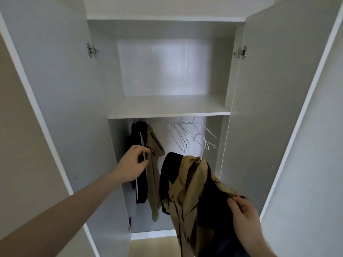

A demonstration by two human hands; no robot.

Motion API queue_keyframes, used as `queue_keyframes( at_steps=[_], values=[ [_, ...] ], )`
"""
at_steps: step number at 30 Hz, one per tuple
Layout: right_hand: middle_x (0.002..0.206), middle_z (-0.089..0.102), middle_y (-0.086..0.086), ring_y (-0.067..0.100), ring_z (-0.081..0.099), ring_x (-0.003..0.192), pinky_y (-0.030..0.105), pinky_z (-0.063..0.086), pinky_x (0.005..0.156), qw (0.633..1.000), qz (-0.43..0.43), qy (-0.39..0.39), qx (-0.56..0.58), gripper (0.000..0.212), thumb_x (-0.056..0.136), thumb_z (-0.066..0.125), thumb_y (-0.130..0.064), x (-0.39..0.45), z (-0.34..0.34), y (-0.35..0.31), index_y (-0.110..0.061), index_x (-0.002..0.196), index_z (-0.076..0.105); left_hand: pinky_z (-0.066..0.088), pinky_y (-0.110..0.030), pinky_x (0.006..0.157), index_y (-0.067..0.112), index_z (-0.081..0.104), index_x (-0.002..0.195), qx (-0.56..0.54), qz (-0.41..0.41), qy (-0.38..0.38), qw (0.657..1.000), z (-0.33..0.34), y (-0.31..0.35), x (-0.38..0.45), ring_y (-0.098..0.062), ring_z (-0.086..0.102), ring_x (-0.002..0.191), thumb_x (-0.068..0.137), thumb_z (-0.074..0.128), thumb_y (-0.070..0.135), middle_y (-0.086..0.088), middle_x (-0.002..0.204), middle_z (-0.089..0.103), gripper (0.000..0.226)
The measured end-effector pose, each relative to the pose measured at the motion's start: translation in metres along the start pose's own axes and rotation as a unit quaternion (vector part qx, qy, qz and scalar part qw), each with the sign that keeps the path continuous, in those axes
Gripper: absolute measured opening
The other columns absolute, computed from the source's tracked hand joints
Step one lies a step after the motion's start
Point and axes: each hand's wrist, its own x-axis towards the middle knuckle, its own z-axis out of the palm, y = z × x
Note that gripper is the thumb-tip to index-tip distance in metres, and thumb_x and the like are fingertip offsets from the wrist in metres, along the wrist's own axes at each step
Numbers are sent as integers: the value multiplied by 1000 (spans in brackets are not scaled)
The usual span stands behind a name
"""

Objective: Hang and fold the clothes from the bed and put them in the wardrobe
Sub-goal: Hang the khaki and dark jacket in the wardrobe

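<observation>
Two garments [146, 164] already hang at the wardrobe's [167, 114] left. The right hand [245, 214] pinches the shirt [193, 191], on its hanger [202, 149], low at the cloth; the left hand [132, 164], half open, touches the hung pair. Soft, light stuff: better carried by the hook.

Inside the wardrobe [259, 89], a white shelf [167, 106] is seen; beneath it, bare wire hangers [187, 134] are hung.
</observation>
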Motion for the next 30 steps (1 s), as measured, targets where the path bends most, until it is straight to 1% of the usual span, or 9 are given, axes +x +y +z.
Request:
queue_keyframes(
  at_steps=[2,6,10,15,18,21,23,28,30],
  values=[
    [64,64,1,11,62,60,38,44,65,1000,9,-18,-3,37,100,61,-23,21,17,4,-19,64,66,42,-26,100,48,53,118,6,-1,19,1000,-7,-10,18,-3,51,111,92,72,24,20,121,44,40],
    [63,63,4,17,63,63,38,45,64,999,23,-31,-4,36,102,58,-23,65,59,9,-11,69,65,39,-26,102,42,55,120,24,2,48,999,-29,-27,66,-6,49,116,92,72,24,18,121,43,37],
    [70,63,14,35,65,73,40,47,66,999,30,-32,5,37,104,54,-27,103,105,10,-7,75,64,39,-27,101,21,62,128,60,-6,69,996,-54,-43,123,-16,53,116,90,72,19,5,125,47,39],
    [69,64,10,32,67,73,37,51,63,1000,25,15,2,34,103,52,-25,149,164,6,-10,75,65,40,-29,100,19,61,129,73,-17,86,993,-77,-67,199,-22,52,119,88,72,18,-6,135,49,42],
    [70,68,8,27,68,72,38,55,66,999,35,40,6,30,103,51,-24,171,198,5,-17,80,68,39,-29,100,17,59,132,88,-15,68,994,-83,-84,242,-27,52,121,88,70,18,-9,137,48,46],
    [71,69,1,20,67,74,40,56,72,996,23,81,-9,26,101,53,-21,188,228,5,-19,81,70,39,-33,106,17,59,133,106,-21,43,993,-85,-102,277,-30,50,126,87,69,20,-12,140,47,48],
    [71,68,-3,18,67,73,37,56,70,995,21,95,-23,27,101,54,-22,198,246,5,-23,78,69,40,-35,108,17,58,134,112,-26,33,993,-84,-111,292,-31,49,129,88,68,21,-12,141,46,48],
    [74,70,-2,23,67,76,41,56,79,992,24,108,-56,25,101,52,-28,229,290,14,-25,88,73,40,-37,110,18,57,135,135,-49,11,990,-76,-133,315,-31,49,132,90,67,27,-11,145,44,47],
    [72,69,-2,24,67,76,41,55,78,991,21,113,-74,26,101,51,-31,244,306,20,-25,86,72,40,-39,112,19,58,135,142,-56,4,988,-74,-141,325,-31,50,131,91,67,31,-11,146,45,46]
  ],
)
